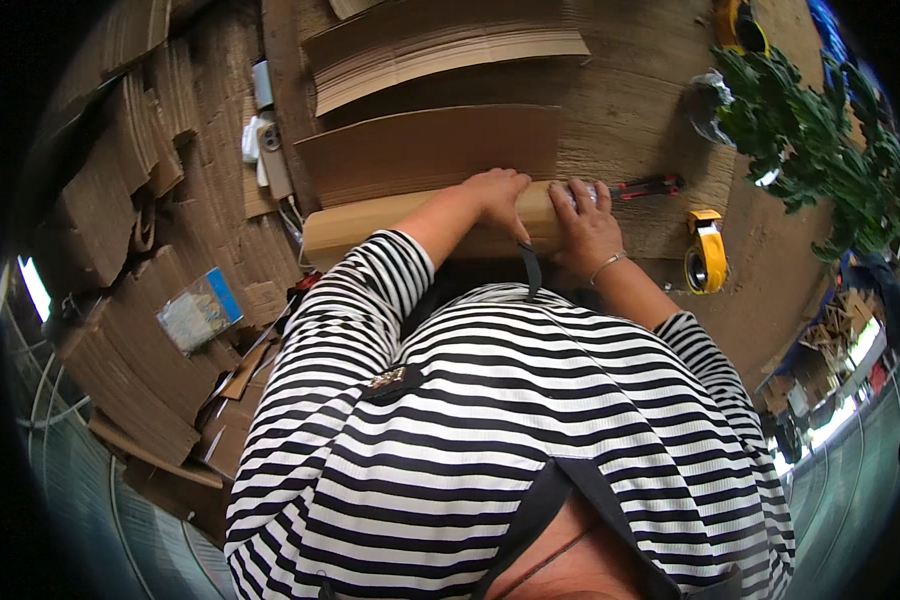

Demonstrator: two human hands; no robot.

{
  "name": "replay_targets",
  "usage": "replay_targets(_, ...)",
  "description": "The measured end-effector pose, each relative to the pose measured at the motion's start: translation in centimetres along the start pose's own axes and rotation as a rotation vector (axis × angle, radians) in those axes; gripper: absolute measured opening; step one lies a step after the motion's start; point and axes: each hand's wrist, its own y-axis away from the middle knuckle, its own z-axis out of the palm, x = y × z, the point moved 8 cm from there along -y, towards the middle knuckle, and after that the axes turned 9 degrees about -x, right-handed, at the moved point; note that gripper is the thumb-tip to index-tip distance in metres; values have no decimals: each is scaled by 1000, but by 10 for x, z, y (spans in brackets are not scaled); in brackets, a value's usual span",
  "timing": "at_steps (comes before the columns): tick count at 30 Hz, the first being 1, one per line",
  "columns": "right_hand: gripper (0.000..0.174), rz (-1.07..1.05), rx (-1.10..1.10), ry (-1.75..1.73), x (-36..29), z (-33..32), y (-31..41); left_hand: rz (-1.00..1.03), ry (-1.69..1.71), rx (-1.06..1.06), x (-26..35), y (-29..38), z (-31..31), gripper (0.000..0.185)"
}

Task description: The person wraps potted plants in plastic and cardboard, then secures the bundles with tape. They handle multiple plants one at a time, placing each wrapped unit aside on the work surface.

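Observation:
A rolled or folded length of brown cardboard [390, 214] lies crosswise close to my body. My left hand [499, 199] grips it right of its middle, with the fingers over the far side and the thumb on the near side. Over its right end my right hand [591, 229] curls its fingers, wearing a thin bracelet at the wrist. Something clear and shiny shows between those fingers, too covered to name. A dark strap [530, 270] hangs just below my left thumb. Just beyond the roll lies a flat cardboard sheet [435, 146].
Stacked cardboard sheets [450, 71] lie farther back. Right of my hands are a red-and-black hand tool [649, 186], a yellow tape dispenser [709, 255] and a leafy green plant [817, 135]. Left are a phone [271, 161], a plastic packet [199, 311] and cardboard piles [131, 367].

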Motion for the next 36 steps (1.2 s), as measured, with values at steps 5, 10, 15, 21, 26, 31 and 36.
replay_targets(5,100,15,-109,-60,6,-11,-14,11,-218,419,29,17,10,106)
replay_targets(10,99,-65,-143,-66,12,-16,-36,41,-279,434,30,16,-3,112)
replay_targets(15,92,-110,329,221,-2,-12,-2,18,-207,275,34,20,-25,106)
replay_targets(21,96,-53,-2,65,9,-31,-36,55,-104,95,19,-3,-56,89)
replay_targets(26,106,-59,-120,50,14,-46,-59,227,-70,383,-10,-19,-65,80)
replay_targets(31,105,-77,-163,6,18,-52,-70,-35,-147,708,-28,-28,-98,55)
replay_targets(36,104,-69,-172,7,16,-49,-70,-227,-111,467,-22,-56,-123,23)
